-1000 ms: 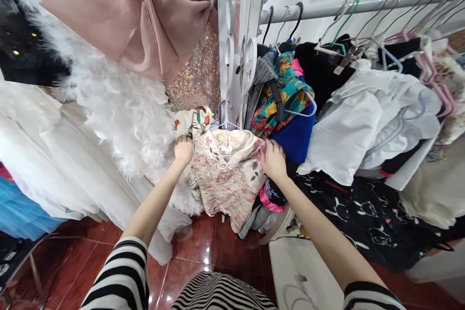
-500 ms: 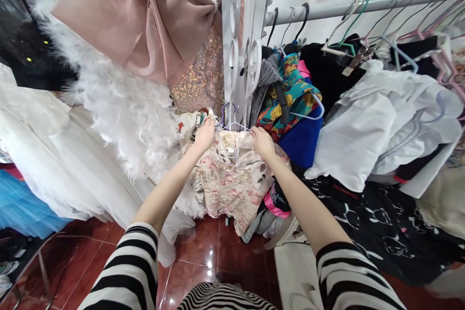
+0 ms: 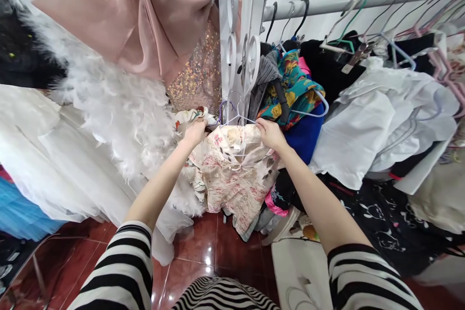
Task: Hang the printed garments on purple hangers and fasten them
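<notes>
Head view: left hand (image 3: 194, 133) and right hand (image 3: 271, 134) stand apart, seemingly pinching the shoulders of a floral blouse (image 3: 232, 179), holding it spread on a white hanger (image 3: 236, 119) above the red tile floor (image 3: 194, 242)

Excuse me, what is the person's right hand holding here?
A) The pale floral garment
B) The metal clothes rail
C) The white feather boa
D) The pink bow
A: the right hand pinches the top edge of the pale floral garment.
</notes>
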The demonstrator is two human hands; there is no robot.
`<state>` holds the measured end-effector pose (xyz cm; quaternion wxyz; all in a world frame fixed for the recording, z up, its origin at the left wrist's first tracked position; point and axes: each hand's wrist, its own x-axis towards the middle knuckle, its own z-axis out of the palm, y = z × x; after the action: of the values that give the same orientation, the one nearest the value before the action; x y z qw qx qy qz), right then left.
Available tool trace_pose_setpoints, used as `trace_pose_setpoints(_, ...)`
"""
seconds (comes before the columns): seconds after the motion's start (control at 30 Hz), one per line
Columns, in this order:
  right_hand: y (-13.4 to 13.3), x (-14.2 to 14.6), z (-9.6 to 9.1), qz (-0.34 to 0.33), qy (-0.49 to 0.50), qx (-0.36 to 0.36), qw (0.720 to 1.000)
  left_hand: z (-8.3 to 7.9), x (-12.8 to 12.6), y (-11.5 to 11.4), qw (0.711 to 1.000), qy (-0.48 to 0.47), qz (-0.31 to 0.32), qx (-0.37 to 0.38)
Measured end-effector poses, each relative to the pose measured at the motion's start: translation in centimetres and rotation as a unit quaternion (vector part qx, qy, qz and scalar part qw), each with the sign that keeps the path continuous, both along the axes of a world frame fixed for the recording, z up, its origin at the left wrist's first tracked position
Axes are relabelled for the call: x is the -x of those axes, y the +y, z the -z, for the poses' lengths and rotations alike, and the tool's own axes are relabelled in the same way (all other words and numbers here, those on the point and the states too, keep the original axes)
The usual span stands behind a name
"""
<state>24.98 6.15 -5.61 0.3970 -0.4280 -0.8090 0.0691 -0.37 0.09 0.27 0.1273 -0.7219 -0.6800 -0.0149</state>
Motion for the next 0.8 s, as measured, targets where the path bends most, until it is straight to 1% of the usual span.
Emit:
trace_pose_setpoints(0.13, 0.1, -0.2, 0.0, 0.01, 0.016, -0.003, 1.0, 0.8, 1.8, 0.4, 0.998, 0.012, 0.061, -0.012)
trace_pose_setpoints(0.23, 0.3, -0.2, 0.0, 0.015, 0.017, 0.004, 1.0, 1.8, 3.6, 0.6, 0.993, 0.034, 0.104, -0.037)
trace_pose_setpoints(0.3, 0.4, -0.2, 0.0, 0.015, 0.016, 0.01, 1.0, 2.5, 4.7, 0.5, 0.987, 0.05, 0.146, -0.05)
trace_pose_setpoints(0.37, 0.5, -0.2, -0.1, 0.015, 0.016, 0.014, 1.0, 3.3, 5.7, 0.2, 0.981, 0.059, 0.179, -0.047)
trace_pose_setpoints(0.4, 0.4, -0.1, -0.1, 0.014, 0.016, 0.016, 1.0, 3.6, 6.0, 0.1, 0.981, 0.061, 0.18, -0.04)
trace_pose_setpoints(0.43, 0.4, -0.1, -0.2, 0.013, 0.016, 0.019, 1.0, 3.8, 6.2, -0.1, 0.984, 0.061, 0.167, -0.032)
trace_pose_setpoints(0.47, 0.3, -0.1, -0.3, 0.012, 0.016, 0.021, 1.0, 4.0, 6.3, -0.3, 0.988, 0.059, 0.14, -0.027)
trace_pose_setpoints(0.57, -0.1, 0.0, -0.8, 0.0, 0.017, 0.03, 0.999, 4.3, 6.1, -0.9, 0.999, 0.035, 0.013, -0.033)
trace_pose_setpoints(0.67, -0.5, 0.2, -1.2, -0.01, 0.018, 0.038, 0.999, 4.3, 5.7, -1.2, 0.994, -0.017, -0.1, -0.034)
trace_pose_setpoints(0.73, -0.5, 0.3, -1.3, -0.013, 0.019, 0.042, 0.999, 4.5, 5.6, -1.1, 0.986, -0.062, -0.149, -0.03)
trace_pose_setpoints(0.8, -0.5, 0.4, -1.2, -0.015, 0.018, 0.045, 0.999, 4.7, 5.6, -0.7, 0.977, -0.116, -0.173, -0.045)
